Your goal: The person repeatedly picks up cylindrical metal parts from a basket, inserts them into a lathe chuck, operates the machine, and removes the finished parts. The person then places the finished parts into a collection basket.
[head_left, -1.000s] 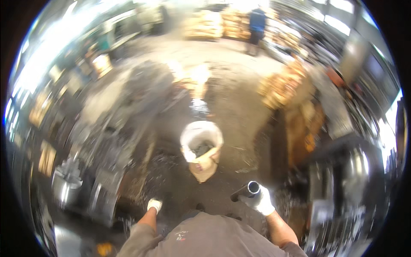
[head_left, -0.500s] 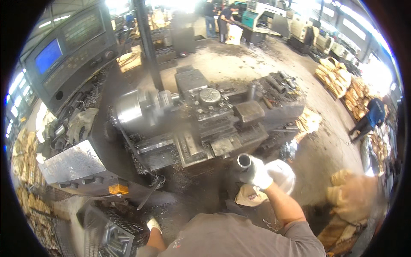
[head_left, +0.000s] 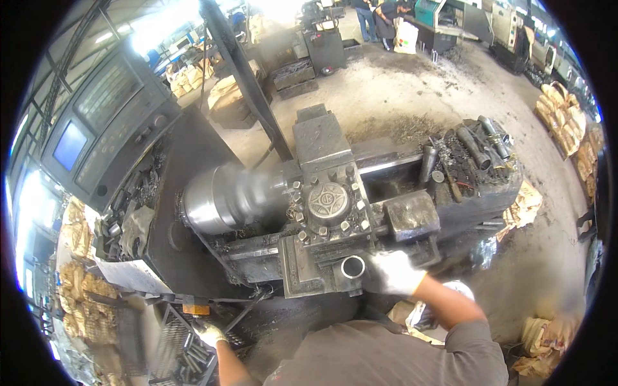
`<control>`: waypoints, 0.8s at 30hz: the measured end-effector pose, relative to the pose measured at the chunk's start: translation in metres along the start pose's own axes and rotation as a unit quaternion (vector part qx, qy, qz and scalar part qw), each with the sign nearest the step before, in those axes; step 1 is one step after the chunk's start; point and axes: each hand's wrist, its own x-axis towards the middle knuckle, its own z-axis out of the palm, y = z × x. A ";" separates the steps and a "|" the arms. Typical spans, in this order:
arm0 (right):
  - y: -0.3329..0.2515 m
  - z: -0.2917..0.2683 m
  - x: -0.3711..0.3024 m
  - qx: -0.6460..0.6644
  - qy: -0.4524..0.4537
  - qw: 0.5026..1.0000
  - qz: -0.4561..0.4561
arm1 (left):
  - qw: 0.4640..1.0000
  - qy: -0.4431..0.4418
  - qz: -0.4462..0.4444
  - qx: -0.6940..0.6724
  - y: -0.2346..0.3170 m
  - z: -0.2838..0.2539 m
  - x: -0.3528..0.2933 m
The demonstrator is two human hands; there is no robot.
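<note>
My right hand [head_left: 396, 273], in a white glove with a dark-stained palm, is closed round a short metal tube [head_left: 353, 267]. The tube's round open end points up, in front of the lathe's tool turret [head_left: 329, 201]. My left hand [head_left: 210, 336], also gloved, hangs lower left with fingers apparently stretched out and nothing visible in them. It is just below an orange box [head_left: 196, 309] on the machine's front and above a mesh crate [head_left: 166, 334] of metal tubes [head_left: 192, 358]. On the lathe, the shiny chuck [head_left: 209, 201] has blurred jaws.
A control panel [head_left: 90, 128] with a lit screen stands at left. Several tubes [head_left: 473, 148] and metal chips lie on the lathe's right end. A dark post [head_left: 248, 80] rises behind the turret. Filled sacks [head_left: 560, 119] stand at right; people [head_left: 385, 22] are at the far back.
My right hand has raised the tube toward the lathe's turret. My left hand has moved up beside the orange box. The whole view has shifted, showing the crate lower and nearer my left hand.
</note>
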 end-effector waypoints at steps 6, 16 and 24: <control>0.006 -0.116 0.045 0.148 0.051 0.975 -0.158 | 0.728 -0.238 -0.347 -0.541 -0.027 -0.019 0.025; -0.078 -0.063 0.318 -0.358 -0.317 0.858 -0.185 | 0.913 -0.382 -0.123 -0.068 0.046 0.054 -0.186; -0.041 -0.050 0.364 -0.001 -0.325 0.933 -0.152 | 0.871 -0.474 0.042 0.121 -0.105 0.035 -0.253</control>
